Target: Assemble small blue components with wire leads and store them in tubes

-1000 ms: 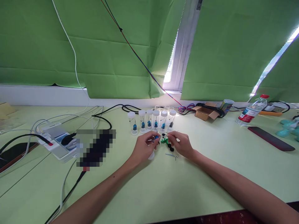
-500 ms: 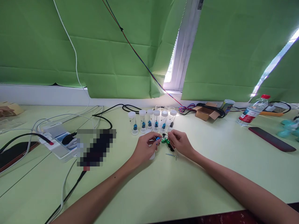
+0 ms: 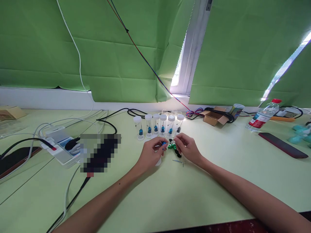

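Note:
My left hand (image 3: 152, 151) pinches a small blue part (image 3: 164, 143) between thumb and fingertips. Facing it, my right hand (image 3: 188, 147) is closed at the fingertips on a thin metal rod (image 3: 171, 142) that reaches toward the blue part; whether the two touch I cannot tell. Small green parts (image 3: 172, 146) lie on the table between the hands, with black round pieces (image 3: 178, 154) beside them. A white cap (image 3: 158, 162) shows partly under my left hand. Just below my right hand lie thin metal pins (image 3: 179, 161). Behind the hands stand several clear tubes (image 3: 149, 124) with white caps and blue parts inside.
At left, a white power strip (image 3: 60, 145) with cables sits near a pixelated dark object (image 3: 100, 153). An opened cardboard box (image 3: 214, 117), a plastic bottle (image 3: 262, 116) and a dark red case (image 3: 283, 144) are on the right. Green sheets (image 3: 121, 58) hang behind the table.
My right fingertips have shifted very slightly left and up, with the thin rod. My left hand stays almost in place. At the far left edge, another person's hand has gone from view.

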`<control>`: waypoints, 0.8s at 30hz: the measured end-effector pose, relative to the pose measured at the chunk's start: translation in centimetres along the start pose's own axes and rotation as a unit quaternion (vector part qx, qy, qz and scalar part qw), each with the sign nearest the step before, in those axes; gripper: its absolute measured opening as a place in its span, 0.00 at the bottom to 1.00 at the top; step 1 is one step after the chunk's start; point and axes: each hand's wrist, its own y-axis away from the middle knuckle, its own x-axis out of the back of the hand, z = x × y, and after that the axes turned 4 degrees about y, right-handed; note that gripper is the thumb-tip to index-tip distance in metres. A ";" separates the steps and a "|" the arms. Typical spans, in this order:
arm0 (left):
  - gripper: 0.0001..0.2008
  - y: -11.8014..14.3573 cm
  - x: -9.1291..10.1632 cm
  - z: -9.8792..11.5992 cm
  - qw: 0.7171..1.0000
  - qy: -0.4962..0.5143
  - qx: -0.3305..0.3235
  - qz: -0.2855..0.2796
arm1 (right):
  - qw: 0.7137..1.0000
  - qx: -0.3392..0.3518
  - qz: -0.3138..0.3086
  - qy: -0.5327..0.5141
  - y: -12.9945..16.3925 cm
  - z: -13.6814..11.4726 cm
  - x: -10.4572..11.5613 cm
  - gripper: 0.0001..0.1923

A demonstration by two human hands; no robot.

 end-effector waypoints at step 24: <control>0.10 -0.1 0.3 0.6 0.999 0.037 0.026 -0.007 | 0.982 0.121 0.055 0.133 0.0 0.8 0.2 0.10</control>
